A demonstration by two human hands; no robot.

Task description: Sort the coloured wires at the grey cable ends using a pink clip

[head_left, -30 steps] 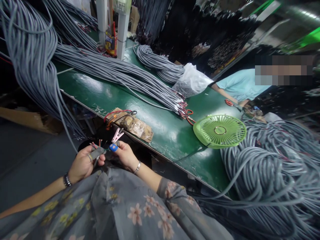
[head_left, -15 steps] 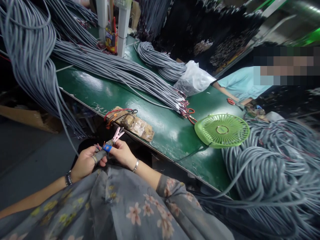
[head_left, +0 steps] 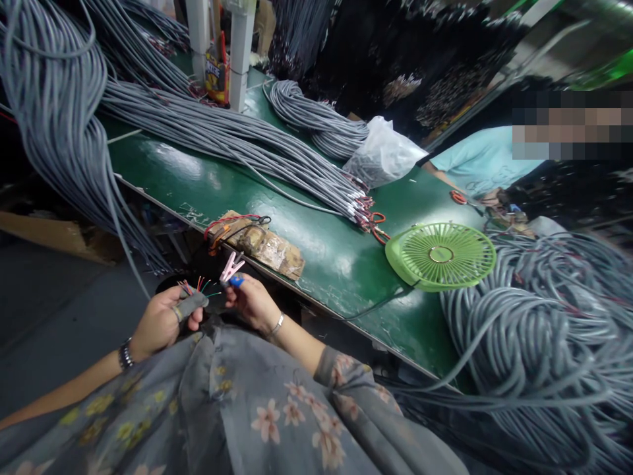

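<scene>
My left hand [head_left: 161,323] is closed on a grey cable end, from which thin coloured wires [head_left: 200,286] fan out. Grey tape covers its thumb. To the right, my right hand [head_left: 254,305] is closed around a small blue piece [head_left: 236,282] at its fingertips. A pink clip [head_left: 231,267] stands up just beside that piece; its lower part is hidden. A small gap separates my two hands, which are in front of my body below the table edge.
On the green table [head_left: 321,254] are a taped wooden block [head_left: 277,254], long grey cables [head_left: 237,142], a green fan [head_left: 440,256] and orange-handled scissors [head_left: 378,227]. A coiled cable pile [head_left: 524,330] fills the right. A person in light blue [head_left: 475,158] sits across.
My hands have moved apart, the left one to the left and the right one slightly right. The coloured wires are now spread and more visible. The person's arm across the table has shifted.
</scene>
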